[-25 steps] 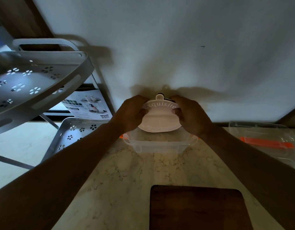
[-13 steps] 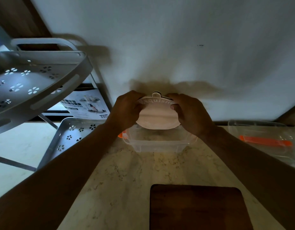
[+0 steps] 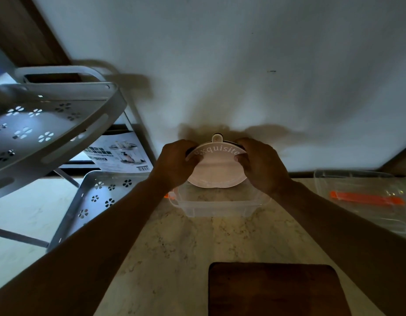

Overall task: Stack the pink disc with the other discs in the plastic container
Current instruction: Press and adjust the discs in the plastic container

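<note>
A pale pink disc (image 3: 217, 169) with the word "exquisite" along its top rim and a small tab stands nearly upright, facing me, above the far side of a clear plastic container (image 3: 217, 207). My left hand (image 3: 174, 165) grips its left edge and my right hand (image 3: 261, 165) grips its right edge. A dark edge of another disc shows just behind the pink one. The disc's lower rim dips just inside the container's far wall. The container sits on the marble counter against the white wall.
A grey perforated rack (image 3: 49, 124) with a lower tray (image 3: 99, 199) stands at the left, a printed box (image 3: 120, 156) behind it. A clear lid with an orange clip (image 3: 366, 198) lies at the right. A dark wooden board (image 3: 275, 290) lies near me.
The disc held in both hands has shifted only slightly above the container, tilting a little more upright. Both hands keep their grip.
</note>
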`<state>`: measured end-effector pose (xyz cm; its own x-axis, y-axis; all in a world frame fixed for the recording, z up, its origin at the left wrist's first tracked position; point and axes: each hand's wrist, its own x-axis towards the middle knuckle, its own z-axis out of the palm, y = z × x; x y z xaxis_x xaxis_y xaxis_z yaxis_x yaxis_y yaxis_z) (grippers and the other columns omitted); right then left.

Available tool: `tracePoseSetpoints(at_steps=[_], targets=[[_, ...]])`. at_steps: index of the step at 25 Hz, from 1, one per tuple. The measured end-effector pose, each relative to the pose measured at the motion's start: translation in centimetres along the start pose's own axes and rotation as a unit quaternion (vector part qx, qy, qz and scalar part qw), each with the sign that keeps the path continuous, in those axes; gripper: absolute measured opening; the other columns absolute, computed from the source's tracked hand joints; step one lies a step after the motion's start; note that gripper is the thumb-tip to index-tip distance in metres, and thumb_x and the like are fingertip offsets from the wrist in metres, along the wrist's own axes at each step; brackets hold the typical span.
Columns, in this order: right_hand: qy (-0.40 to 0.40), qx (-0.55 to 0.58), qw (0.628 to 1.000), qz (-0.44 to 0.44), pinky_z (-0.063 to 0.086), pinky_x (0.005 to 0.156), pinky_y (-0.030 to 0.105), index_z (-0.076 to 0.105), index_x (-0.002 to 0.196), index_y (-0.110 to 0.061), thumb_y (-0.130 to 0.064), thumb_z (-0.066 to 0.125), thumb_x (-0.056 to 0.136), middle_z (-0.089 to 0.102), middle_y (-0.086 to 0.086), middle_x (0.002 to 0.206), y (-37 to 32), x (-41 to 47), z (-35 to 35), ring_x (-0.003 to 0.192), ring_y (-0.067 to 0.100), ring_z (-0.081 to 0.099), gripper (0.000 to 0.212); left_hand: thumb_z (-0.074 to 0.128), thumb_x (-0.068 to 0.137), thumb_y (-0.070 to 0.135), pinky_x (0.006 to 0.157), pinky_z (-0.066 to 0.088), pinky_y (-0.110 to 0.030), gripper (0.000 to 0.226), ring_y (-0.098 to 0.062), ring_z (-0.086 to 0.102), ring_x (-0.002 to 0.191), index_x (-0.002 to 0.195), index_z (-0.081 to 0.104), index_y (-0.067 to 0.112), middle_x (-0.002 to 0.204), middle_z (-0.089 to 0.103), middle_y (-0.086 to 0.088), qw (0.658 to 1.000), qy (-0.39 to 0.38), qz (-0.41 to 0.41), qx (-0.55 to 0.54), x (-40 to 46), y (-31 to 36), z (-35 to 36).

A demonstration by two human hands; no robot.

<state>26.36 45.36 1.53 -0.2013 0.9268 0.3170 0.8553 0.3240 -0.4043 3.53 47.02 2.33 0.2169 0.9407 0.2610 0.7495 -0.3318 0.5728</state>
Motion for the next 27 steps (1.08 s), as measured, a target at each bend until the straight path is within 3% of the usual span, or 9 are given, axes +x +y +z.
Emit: tracePoseSetpoints(at_steps=[7, 14, 21, 27], targets=[[0.005, -0.056, 0.998, -0.008, 0.042, 0.086, 0.041, 0.064, 0.115, -0.008, -0.012, 0.063, 0.089, 0.061, 0.017, 0.110, 0.1, 0.8, -0.2, 0.102, 0.036, 0.053, 0.026, 0.067, 0.088, 0.020, 0.079, 0.042, -0.030, 0.016, -0.025, 0.056, 0.095, 0.101, 0.071, 0.011, 0.101, 0.065, -0.010, 0.996, 0.034, 0.036, 0.078, 0.2, 0.1, 0.8], [-0.002, -0.038, 0.999, 0.000, 0.044, 0.091, 0.044, 0.066, 0.117, -0.013, -0.017, 0.064, 0.089, 0.063, 0.012, 0.112, 0.2, 1.8, -0.7, 0.109, 0.033, 0.053, 0.028, 0.064, 0.091, 0.021, 0.083, 0.051, -0.044, 0.018, -0.027, 0.057, 0.092, 0.100, 0.071, 0.007, 0.103, 0.060, -0.013, 0.997, 0.040, 0.027, 0.054, 0.6, 0.1, 0.8], [0.020, -0.024, 0.999, -0.008, 0.048, 0.083, 0.044, 0.070, 0.103, -0.015, -0.025, 0.065, 0.089, 0.072, 0.005, 0.096, 0.5, 1.6, -1.4, 0.091, 0.026, 0.065, 0.018, 0.059, 0.095, 0.026, 0.080, 0.052, -0.039, 0.021, -0.020, 0.060, 0.085, 0.105, 0.071, 0.013, 0.100, 0.066, -0.008, 0.998, 0.044, 0.026, 0.037, 0.8, -0.1, 0.7], [0.031, 0.041, 0.998, 0.019, 0.050, 0.080, 0.043, 0.070, 0.104, -0.009, -0.018, 0.065, 0.090, 0.070, 0.011, 0.098, 0.5, 1.3, -1.3, 0.088, 0.028, 0.064, 0.018, 0.062, 0.092, 0.023, 0.077, 0.054, -0.036, 0.018, -0.020, 0.061, 0.082, 0.103, 0.072, 0.012, 0.096, 0.068, -0.008, 0.998, 0.046, 0.031, 0.039, 1.0, -0.2, 0.4]])
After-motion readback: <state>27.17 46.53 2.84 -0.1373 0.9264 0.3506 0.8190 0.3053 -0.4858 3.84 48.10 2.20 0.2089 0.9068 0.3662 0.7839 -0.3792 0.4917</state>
